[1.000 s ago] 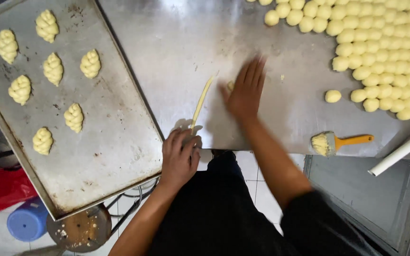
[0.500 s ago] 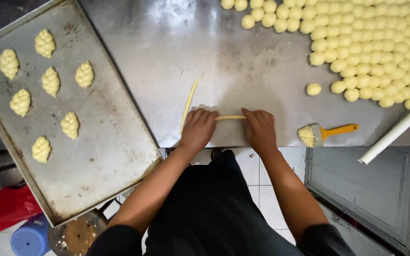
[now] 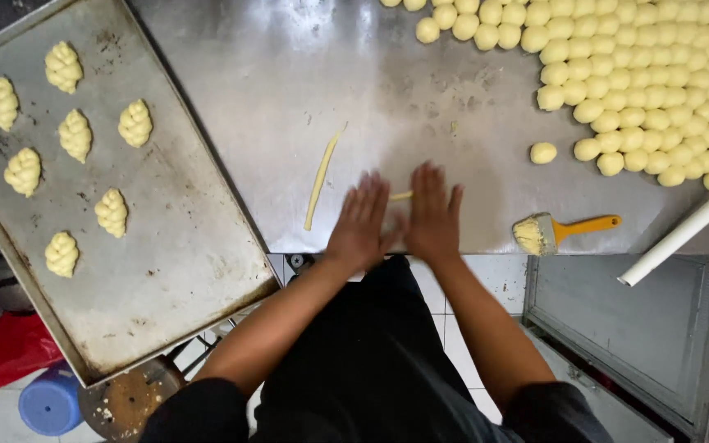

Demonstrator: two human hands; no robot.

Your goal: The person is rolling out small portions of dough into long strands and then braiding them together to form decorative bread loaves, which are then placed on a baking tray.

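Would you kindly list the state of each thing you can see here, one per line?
Left hand: flat, fingers spread, pressing on the dough strip.
Right hand: flat, pressing on the same strip.
Dough strip: mostly hidden under both hands.
Dough rope: rolled thin, lying free on the table.
Tray: holds seven braided pieces, overhangs the table edge.
Dough balls: unshaped, clustered.
Brush: lying flat, untouched.

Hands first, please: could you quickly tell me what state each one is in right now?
Left hand: open, flat, palm down on the dough strip.
Right hand: open, flat, palm down on the same strip.
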